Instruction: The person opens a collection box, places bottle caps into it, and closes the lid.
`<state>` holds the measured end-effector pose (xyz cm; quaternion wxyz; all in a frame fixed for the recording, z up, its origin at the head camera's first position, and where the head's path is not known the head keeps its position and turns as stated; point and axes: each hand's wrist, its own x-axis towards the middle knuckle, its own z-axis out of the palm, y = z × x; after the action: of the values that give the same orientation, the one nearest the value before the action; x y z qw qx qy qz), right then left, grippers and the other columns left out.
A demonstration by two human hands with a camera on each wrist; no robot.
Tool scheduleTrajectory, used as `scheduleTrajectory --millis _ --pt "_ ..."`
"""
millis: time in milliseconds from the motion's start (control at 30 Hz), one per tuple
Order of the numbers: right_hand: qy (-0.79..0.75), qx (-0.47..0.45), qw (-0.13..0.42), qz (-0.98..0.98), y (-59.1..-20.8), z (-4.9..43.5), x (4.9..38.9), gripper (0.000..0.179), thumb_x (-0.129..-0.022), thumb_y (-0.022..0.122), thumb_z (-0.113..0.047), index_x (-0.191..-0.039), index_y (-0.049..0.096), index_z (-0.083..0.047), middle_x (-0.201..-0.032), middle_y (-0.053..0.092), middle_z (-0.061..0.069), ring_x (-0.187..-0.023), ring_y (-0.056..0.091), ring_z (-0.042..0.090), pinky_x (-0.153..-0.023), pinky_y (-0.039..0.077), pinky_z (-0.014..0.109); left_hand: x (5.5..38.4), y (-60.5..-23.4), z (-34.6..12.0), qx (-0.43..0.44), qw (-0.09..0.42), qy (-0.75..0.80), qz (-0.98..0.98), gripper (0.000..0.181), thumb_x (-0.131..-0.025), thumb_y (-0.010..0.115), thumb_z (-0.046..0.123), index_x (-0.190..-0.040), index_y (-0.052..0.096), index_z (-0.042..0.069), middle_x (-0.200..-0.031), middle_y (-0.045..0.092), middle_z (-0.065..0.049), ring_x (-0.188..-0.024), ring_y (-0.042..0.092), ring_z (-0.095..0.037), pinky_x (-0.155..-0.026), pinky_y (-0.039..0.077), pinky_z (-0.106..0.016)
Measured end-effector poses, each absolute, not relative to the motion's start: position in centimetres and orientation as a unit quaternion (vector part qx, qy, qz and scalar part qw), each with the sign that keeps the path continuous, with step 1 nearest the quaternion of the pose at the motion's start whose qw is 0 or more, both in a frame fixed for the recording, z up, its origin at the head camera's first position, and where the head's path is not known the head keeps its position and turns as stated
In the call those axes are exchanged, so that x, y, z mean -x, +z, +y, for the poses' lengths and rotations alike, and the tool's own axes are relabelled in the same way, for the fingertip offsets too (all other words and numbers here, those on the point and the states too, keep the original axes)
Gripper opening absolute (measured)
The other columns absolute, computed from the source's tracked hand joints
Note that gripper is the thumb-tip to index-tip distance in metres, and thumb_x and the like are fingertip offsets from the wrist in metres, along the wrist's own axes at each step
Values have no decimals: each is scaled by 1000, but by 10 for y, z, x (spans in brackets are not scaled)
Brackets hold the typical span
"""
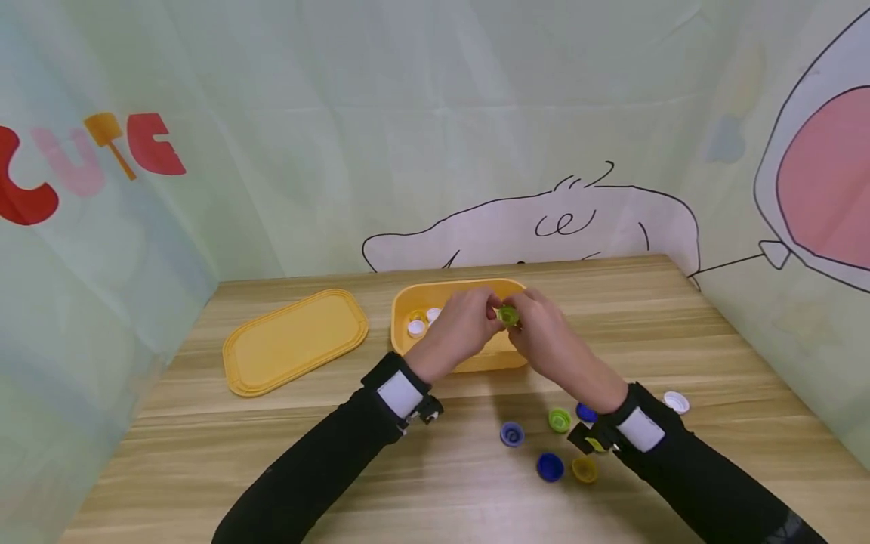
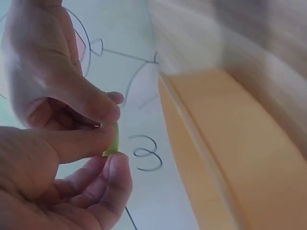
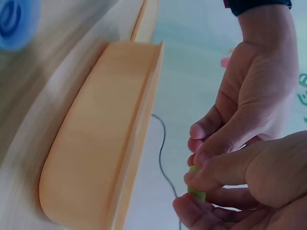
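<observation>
A small green bottle cap [image 1: 507,316] is up above the yellow plastic box [image 1: 401,344], between the fingertips of both hands. My left hand [image 1: 457,325] pinches it from the left with thumb and fingers. From the other side my right hand [image 1: 553,341] grips the same cap, thumb and fingertips close to those of the left. In the left wrist view the cap's edge [image 2: 113,143] shows between the thumbs and fingers; the right wrist view shows a sliver of the green cap [image 3: 199,195]. Inside the box lie white caps [image 1: 416,329] and a yellow one, partly covered by my left hand.
A yellow lid [image 1: 295,341] lies on the wooden table [image 1: 204,446], left of the box. Nearer me are blue caps [image 1: 550,467], a light purple cap [image 1: 512,434], a green cap [image 1: 559,420], a yellow cap [image 1: 584,469] and a white cap [image 1: 676,402], some beneath my right forearm.
</observation>
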<state>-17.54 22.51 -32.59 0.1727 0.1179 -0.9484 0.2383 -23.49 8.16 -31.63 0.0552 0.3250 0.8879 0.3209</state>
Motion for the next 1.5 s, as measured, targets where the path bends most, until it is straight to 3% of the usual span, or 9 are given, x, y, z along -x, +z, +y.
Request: scheduleTrajectory --millis 500,700,800,933,1133,1500 --pt "192 -97 122 -969 -345 230 232 24 -82 79 1 -103 70 11 -94 65 20 -84 61 30 -74 54 41 276 -341 91 -296 30 305 905 24 -93 74 8 -113 68 -2 -101 68 -11 -79 61 -19 -67 51 -22" --pt "185 -91 99 -973 -356 232 243 17 -82 77 2 -97 72 8 -91 67 18 -83 63 31 -75 55 44 285 -357 99 -292 -12 217 931 22 -92 76 16 -111 74 5 -106 72 -7 -86 66 -20 -67 53 -29" --pt "176 -88 92 -976 -361 233 248 3 -83 71 4 -81 69 3 -79 63 13 -74 59 28 -67 52 42 288 -366 103 -293 -45 169 940 19 -91 76 20 -107 78 11 -103 73 -3 -87 68 -20 -64 53 -33" --pt "156 -74 72 -982 -366 234 252 18 -83 65 4 -68 58 -4 -69 51 8 -65 51 25 -57 45 38 290 -374 107 -295 -66 155 941 8 -90 72 14 -93 79 15 -91 71 -2 -81 67 -20 -58 52 -35" --pt "142 -47 23 -988 -370 234 254 18 -86 66 1 -72 57 -4 -72 52 10 -65 53 25 -59 47 38 289 -381 112 -302 -55 146 940 25 -94 61 6 -71 68 12 -73 57 -2 -66 59 -17 -49 46 -34" --pt "143 -37 14 -989 -378 231 256 20 -89 62 4 -71 56 -4 -65 48 7 -59 52 23 -53 42 32 290 -391 113 -288 -50 140 946 31 -96 59 7 -66 62 14 -68 52 -1 -62 55 -17 -45 41 -32"
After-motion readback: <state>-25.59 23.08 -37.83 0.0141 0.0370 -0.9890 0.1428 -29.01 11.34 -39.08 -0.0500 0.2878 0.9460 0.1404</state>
